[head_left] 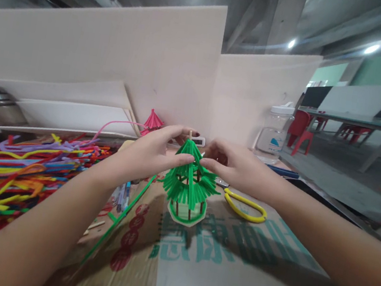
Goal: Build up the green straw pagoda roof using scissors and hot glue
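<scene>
A small pavilion model (pixel 190 181) made of green pipe cleaners is between my hands, above the cardboard. It has two fringed roof tiers, thin brown posts and a pale polygonal base edged in green. My left hand (pixel 155 149) grips the upper roof from the left, thumb on its front, other fingers partly hidden behind. From the right, my right hand (pixel 239 167) pinches the same roof with thumb and curled fingers. A short wooden stick (pixel 190 135) pokes out of the roof's tip. Whether the base touches the cardboard, I cannot tell.
Yellow-handled scissors (pixel 245 206) lie right of the model on printed cardboard (pixel 192 277). Many coloured pipe cleaners (pixel 17 174) are heaped at left; a green one (pixel 122 214) lies nearer. Behind are a pink fringed roof (pixel 152 120), a clear bottle (pixel 274 131) and pale boards (pixel 117 60).
</scene>
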`<control>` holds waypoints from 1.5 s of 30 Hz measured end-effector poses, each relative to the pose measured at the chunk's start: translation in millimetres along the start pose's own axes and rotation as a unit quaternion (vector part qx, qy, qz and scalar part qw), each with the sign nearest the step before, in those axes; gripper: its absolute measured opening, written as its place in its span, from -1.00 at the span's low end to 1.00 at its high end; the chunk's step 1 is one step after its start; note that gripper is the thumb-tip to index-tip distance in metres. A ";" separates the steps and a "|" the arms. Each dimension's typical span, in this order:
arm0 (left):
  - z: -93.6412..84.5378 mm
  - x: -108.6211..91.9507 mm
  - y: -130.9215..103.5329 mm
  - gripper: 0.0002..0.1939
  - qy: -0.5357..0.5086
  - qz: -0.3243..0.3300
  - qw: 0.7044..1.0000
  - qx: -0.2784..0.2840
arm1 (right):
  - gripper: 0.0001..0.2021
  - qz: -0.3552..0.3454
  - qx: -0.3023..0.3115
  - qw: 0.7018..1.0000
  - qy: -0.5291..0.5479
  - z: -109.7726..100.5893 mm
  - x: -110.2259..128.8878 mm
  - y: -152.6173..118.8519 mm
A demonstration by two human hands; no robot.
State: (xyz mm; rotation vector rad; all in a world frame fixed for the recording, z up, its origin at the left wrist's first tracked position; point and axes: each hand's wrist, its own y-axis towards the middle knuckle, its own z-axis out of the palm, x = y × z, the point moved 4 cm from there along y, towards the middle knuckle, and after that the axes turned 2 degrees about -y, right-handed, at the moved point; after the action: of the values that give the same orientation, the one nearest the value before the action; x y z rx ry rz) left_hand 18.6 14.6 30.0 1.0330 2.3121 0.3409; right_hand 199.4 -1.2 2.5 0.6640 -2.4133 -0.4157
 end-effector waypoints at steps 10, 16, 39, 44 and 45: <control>2.4 -2.8 -1.2 -0.57 -0.014 0.004 1.000 -0.008 | -0.78 -0.059 -0.060 0.995 -0.058 6.2 19.5 -11.5; 3.8 -2.4 0.7 -0.58 -0.023 0.012 1.000 -0.012 | -0.82 -0.048 -0.047 0.996 -0.053 11.4 15.0 -8.9; 2.0 -7.0 -1.2 -0.36 0.049 0.024 0.998 0.036 | -0.92 -0.024 -0.009 1.000 0.014 2.5 5.0 -3.1; 3.5 -6.5 -1.1 -0.43 0.055 0.033 0.997 0.034 | -0.92 -0.030 -0.011 0.999 0.026 5.9 5.2 -3.2; 4.0 -6.4 -1.1 -0.44 0.057 0.036 0.997 0.032 | -0.92 -0.032 -0.013 0.999 0.025 6.0 5.4 -3.5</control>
State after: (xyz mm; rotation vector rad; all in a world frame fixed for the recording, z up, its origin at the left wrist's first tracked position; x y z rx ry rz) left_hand 23.8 9.1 28.9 1.1570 2.4052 0.3648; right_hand 193.2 -6.3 -1.1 0.7325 -2.3419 -0.4503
